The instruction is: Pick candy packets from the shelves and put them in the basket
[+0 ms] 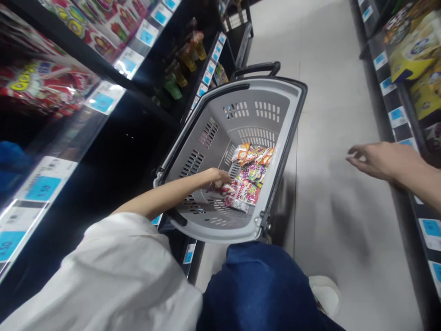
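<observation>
My left hand (219, 178) reaches down inside a grey shopping basket (237, 233). Its fingers are closed on the edge of a pink and red candy packet (226, 189) near the basket floor. Beside it lie several more small packets: orange and white ones (250, 154) towards the far end, a purple and green one (253, 173) in the middle and pink ones (246, 191) nearer me. Off to the right, over the floor, my right hand (375, 160) hangs in the air with its fingers loosely bent and apart, holding nothing.
On the left are dark shelves with blue-and-white price tags (43, 188), bagged sweets (44, 85) and small bottles (188, 57). Yellow snack bags (418, 50) fill a shelf on the right. The basket's black handle (257, 69) sticks out at its far end, above the tiled aisle floor (324, 124).
</observation>
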A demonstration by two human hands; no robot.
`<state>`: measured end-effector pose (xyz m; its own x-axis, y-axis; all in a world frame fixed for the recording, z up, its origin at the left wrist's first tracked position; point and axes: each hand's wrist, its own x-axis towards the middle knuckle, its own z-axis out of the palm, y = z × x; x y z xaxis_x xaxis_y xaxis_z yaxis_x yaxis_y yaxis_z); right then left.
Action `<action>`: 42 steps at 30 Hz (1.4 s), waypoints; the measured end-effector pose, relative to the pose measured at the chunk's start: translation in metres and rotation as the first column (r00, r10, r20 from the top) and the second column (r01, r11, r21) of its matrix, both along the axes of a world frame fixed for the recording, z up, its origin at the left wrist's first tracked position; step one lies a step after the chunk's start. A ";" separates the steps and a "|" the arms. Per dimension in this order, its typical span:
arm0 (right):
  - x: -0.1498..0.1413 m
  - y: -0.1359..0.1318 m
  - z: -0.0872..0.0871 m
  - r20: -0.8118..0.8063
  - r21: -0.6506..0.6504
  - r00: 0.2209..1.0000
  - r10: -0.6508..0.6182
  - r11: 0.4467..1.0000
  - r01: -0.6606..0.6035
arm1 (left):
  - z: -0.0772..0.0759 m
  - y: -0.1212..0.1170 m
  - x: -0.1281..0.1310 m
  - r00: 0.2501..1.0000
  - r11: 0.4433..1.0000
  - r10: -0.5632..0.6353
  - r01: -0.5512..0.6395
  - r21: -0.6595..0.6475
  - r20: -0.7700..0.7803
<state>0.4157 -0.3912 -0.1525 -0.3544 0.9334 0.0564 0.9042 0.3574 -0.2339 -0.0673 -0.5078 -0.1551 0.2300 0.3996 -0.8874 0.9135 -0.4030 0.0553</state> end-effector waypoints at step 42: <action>-0.147 -0.113 0.114 -0.934 -0.062 0.340 0.113 0.883 -0.464 | 0.161 -0.023 0.099 -0.481 0.068 -0.030 -0.876 -0.478 0.876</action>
